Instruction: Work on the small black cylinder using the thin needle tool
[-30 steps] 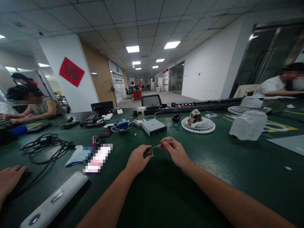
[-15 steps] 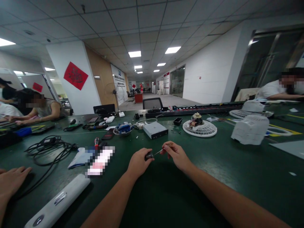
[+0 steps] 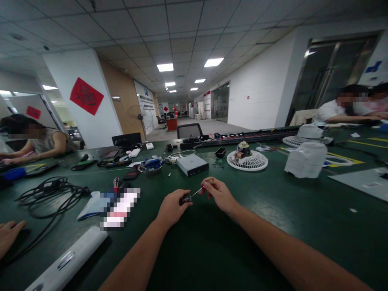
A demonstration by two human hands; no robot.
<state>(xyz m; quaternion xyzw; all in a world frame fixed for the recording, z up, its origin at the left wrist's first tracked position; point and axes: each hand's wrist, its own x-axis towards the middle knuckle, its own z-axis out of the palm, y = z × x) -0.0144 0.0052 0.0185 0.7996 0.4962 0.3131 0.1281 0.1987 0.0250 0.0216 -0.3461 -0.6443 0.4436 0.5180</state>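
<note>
My left hand (image 3: 172, 207) is closed around a small dark cylindrical part (image 3: 185, 199), pinched between thumb and fingers just above the green table (image 3: 206, 250). The part's metallic-looking end faces right. In the fingertips of my right hand (image 3: 221, 196) is a thin screwdriver (image 3: 196, 192), its slim metal shaft slanting down to the left. Its tip meets or comes very close to the end of the dark part; actual contact is too small to make out. Most of the screwdriver's handle is hidden by my fingers. Beyond both hands lies a silver-grey optical drive (image 3: 192, 165).
A white fan grille with a motor (image 3: 247, 161) and a white plastic housing (image 3: 306, 161) stand to the right. On the left are black cables (image 3: 51, 194), a blurred phone-like slab (image 3: 121, 208), a long white device (image 3: 69, 258) and another person's hand (image 3: 10, 236).
The whole view has swung slightly to the right, so things appear shifted left. Both hands keep nearly the same grip, and the other person's hand shows less at the left edge.
</note>
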